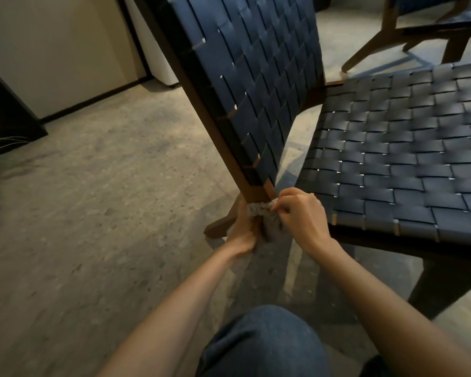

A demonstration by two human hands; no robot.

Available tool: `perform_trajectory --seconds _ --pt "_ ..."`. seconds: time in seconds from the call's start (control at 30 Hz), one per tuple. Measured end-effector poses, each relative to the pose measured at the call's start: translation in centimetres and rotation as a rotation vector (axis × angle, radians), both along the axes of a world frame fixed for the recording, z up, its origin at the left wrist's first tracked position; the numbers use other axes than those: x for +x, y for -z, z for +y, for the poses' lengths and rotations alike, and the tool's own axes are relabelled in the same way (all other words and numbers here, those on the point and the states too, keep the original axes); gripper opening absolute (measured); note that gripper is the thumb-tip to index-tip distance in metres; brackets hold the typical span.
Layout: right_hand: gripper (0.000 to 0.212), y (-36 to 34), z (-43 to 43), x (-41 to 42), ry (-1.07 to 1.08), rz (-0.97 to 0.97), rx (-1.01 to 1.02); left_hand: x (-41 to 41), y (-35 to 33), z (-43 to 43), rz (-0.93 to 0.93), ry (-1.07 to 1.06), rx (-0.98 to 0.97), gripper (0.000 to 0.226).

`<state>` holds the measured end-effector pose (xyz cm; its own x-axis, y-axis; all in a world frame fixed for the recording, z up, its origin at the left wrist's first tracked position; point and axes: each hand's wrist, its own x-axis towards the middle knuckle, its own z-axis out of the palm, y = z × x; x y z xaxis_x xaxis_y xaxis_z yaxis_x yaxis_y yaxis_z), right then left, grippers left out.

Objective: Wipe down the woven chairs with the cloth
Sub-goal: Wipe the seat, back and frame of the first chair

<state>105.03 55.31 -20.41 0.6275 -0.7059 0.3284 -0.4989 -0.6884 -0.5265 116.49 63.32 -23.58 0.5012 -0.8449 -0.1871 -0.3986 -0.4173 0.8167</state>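
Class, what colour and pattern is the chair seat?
The chair seat is dark navy, basket-woven; clearest in the head view.

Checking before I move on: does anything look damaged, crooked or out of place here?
Nothing stands out. The straps of the woven back and seat lie even, no tears visible. The left hand and right hand hold the cloth round the wooden frame.

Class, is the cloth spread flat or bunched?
Bunched: the cloth loops round the wooden frame, gripped by left hand and right hand.
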Motion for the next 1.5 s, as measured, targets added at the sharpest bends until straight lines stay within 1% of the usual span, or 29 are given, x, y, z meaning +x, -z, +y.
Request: perform_trajectory --seconds 0.03,0.1,0.17,0.23,0.3,0.33,0.4,0.47,0.53,0.63,0.7,0.77,0.87,0.93,1.03,1.1,1.13,1.2,1.23,1.33,1.4,1.5 --pt "0.015 -0.1 0.3 -0.2 0.009 0.068 -0.035 -0.2 0.1 0.1 -0.021 0.001 0.045 0.060" --pt "0.017 -0.2 0.9 -0.4 0.017 0.180 -0.051 -0.7 0.1 -0.1 -0.025 -0.044 0.114 0.065" --pt "0.021 -0.6 1.4 -0.5 0.029 0.248 -0.028 -1.3 -0.1 -0.4 -0.067 -0.065 0.203 0.062" --pt "0.021 -0.8 1.8 -1.7 0.029 0.263 -0.004 -1.6 -0.1 0.0 -0.155 -0.045 0.352 0.059" --pt "0.021 -0.9 2.0 -3.8 0.010 0.241 -0.006 -2.0 -0.3 1.1 -0.290 0.058 0.470 0.047" --pt "0.021 -1.0 2.1 -5.1 -0.003 0.215 -0.023 -2.3 -0.4 1.8 -0.354 0.113 0.484 0.041" --pt "0.019 -1.5 2.2 -7.7 -0.045 0.154 -0.055 -3.0 -0.9 2.8 -0.454 0.156 0.426 0.039" --pt "0.016 -2.1 2.2 -10.1 -0.070 0.112 -0.069 -3.6 -1.6 3.0 -0.553 0.191 0.316 0.040" --pt "0.017 -2.6 2.0 -12.2 -0.070 0.109 -0.031 -4.3 -1.9 2.5 -0.579 0.241 0.226 0.038" --pt "0.016 -2.6 1.7 -15.2 -0.075 0.211 0.072 -5.8 -1.0 1.6 -0.582 0.282 0.070 0.032" --pt "0.016 -1.9 1.8 -17.5 -0.045 0.276 0.113 -7.5 0.0 0.9 -0.572 0.348 0.009 0.028" --pt "0.015 -0.7 2.0 -20.0 0.027 0.303 0.152 -9.3 1.5 0.0 -0.511 0.434 -0.014 0.026" --pt "0.016 0.8 2.1 -23.8 0.184 0.350 0.216 -11.5 3.8 -1.4 -0.356 0.604 -0.024 0.025" --pt "0.016 1.4 2.0 -26.1 0.280 0.316 0.244 -13.3 5.2 -2.3 -0.286 0.727 -0.048 0.024" --pt "0.014 2.1 2.0 -28.4 0.408 0.268 0.224 -16.1 6.5 -3.4 -0.234 0.760 -0.143 0.023" --pt "0.015 2.5 1.8 -29.4 0.502 0.243 0.159 -17.8 7.0 -4.2 -0.173 0.726 -0.232 0.023" --pt "0.015 2.7 1.7 -29.7 0.551 0.200 0.121 -18.6 7.3 -4.6 -0.126 0.693 -0.283 0.021" --pt "0.015 3.0 1.4 -29.8 0.652 0.054 0.050 -20.1 7.7 -5.6 0.031 0.581 -0.385 0.014" --pt "0.014 3.1 1.2 -29.5 0.706 -0.018 0.027 -20.9 7.7 -6.2 0.125 0.515 -0.404 0.010" --pt "0.010 3.9 0.5 -28.1 0.874 -0.206 0.030 -23.0 7.3 -7.7 0.399 0.334 -0.359 0.007" --pt "0.012 4.4 0.2 -27.2 0.976 -0.353 0.086 -23.5 7.0 -8.5 0.558 0.265 -0.328 0.017" --pt "0.025 4.9 -0.1 -26.3 1.092 -0.571 0.198 -23.7 7.3 -8.8 0.758 0.206 -0.296 0.029"
